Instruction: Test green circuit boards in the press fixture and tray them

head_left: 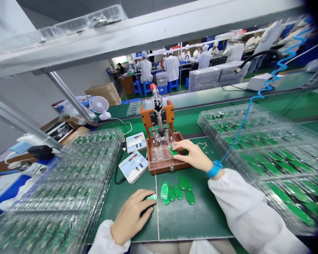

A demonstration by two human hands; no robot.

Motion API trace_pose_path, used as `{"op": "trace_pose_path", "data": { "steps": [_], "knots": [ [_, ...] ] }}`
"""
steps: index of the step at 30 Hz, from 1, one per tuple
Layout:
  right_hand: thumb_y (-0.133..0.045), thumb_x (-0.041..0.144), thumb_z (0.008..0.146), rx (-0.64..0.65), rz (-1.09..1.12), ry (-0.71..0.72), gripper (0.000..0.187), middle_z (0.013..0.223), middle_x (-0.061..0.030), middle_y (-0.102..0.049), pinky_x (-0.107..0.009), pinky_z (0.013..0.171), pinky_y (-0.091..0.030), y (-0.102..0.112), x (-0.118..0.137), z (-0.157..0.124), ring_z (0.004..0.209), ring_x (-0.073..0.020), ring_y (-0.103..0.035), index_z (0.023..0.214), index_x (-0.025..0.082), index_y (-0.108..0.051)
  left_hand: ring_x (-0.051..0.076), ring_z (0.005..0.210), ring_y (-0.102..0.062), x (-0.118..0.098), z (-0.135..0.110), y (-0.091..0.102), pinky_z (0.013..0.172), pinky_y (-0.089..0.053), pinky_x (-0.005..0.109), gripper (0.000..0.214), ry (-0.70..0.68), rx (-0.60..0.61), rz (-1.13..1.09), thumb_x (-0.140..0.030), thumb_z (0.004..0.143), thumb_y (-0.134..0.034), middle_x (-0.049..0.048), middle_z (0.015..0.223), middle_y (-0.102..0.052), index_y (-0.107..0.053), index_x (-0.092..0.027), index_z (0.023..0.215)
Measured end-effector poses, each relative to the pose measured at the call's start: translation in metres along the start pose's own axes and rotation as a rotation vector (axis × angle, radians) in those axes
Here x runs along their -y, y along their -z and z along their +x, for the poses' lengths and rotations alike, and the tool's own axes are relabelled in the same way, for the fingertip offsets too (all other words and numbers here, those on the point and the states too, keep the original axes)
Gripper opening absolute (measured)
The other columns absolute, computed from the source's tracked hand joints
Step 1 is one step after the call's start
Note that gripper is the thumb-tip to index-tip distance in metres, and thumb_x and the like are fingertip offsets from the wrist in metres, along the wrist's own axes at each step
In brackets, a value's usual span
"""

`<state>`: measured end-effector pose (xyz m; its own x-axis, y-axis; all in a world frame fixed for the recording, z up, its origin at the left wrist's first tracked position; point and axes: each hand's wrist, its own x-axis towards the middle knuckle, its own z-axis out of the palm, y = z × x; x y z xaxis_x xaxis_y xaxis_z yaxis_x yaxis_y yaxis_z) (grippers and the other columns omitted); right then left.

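My right hand [193, 154], with a blue wrist strap, reaches onto the brown test fixture [161, 148] and pinches a small green circuit board [175, 151] at its clear bed. My left hand [132, 215] rests on the green mat, fingers curled over another green board [151, 197]. Between the hands lies a loose pile of several green boards [177, 192]. The fixture's lever with a red knob [153, 88] stands upright.
Stacks of clear trays with green boards stand at the left [69, 183] and right [267, 148]. Two small meter boxes [134, 165] sit left of the fixture. A blue coiled cord [257, 95] runs from my wrist strap. A white fan [99, 106] and several workers are behind.
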<state>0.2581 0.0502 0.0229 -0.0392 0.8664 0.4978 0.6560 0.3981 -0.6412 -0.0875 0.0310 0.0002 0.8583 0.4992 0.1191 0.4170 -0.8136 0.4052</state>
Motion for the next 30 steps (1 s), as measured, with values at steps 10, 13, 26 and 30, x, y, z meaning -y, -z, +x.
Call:
{"op": "trace_pose_path", "data": {
  "steps": [10, 13, 26, 30],
  "knots": [
    [-0.077, 0.027, 0.090, 0.043, -0.072, 0.048, 0.016, 0.110, -0.0056, -0.077, -0.050, 0.104, -0.053, -0.016, -0.010, 0.001, 0.117, -0.0296, -0.062, 0.106, 0.025, -0.075, 0.027, 0.112, -0.067, -0.003, -0.007, 0.012, 0.097, -0.060, 0.043, 0.028, 0.121, 0.146, -0.052, -0.015, 0.090, -0.073, 0.0088, 0.132, -0.070, -0.075, -0.023, 0.117],
    [-0.069, 0.029, 0.097, 0.032, -0.089, 0.056, 0.016, 0.115, -0.0078, -0.075, -0.052, 0.107, -0.052, -0.019, -0.008, -0.005, 0.124, -0.0304, -0.059, 0.112, 0.025, -0.073, 0.026, 0.111, -0.069, -0.003, 0.006, 0.028, 0.095, -0.059, 0.043, 0.029, 0.083, 0.018, -0.134, -0.022, 0.087, -0.080, 0.0045, 0.128, -0.072, -0.075, -0.028, 0.116],
    [-0.061, 0.029, 0.101, -0.013, -0.139, 0.105, 0.018, 0.130, -0.0100, -0.073, -0.060, 0.113, -0.048, -0.025, -0.007, -0.010, 0.138, -0.0350, -0.052, 0.112, 0.022, -0.073, 0.030, 0.122, -0.062, 0.047, 0.149, 0.036, 0.111, -0.045, 0.054, 0.016, 0.034, -0.370, -0.315, -0.029, 0.084, -0.082, 0.0068, 0.121, -0.075, -0.080, -0.024, 0.099],
    [-0.061, 0.029, 0.101, -0.019, -0.136, 0.100, 0.017, 0.137, -0.0090, -0.069, -0.061, 0.113, -0.049, -0.026, -0.007, -0.011, 0.140, -0.0352, -0.051, 0.111, 0.022, -0.073, 0.030, 0.124, -0.061, 0.047, 0.150, 0.032, 0.113, -0.044, 0.053, 0.015, 0.046, -0.366, -0.317, -0.028, 0.084, -0.081, 0.0063, 0.121, -0.074, -0.080, -0.024, 0.098]
  ]
}}
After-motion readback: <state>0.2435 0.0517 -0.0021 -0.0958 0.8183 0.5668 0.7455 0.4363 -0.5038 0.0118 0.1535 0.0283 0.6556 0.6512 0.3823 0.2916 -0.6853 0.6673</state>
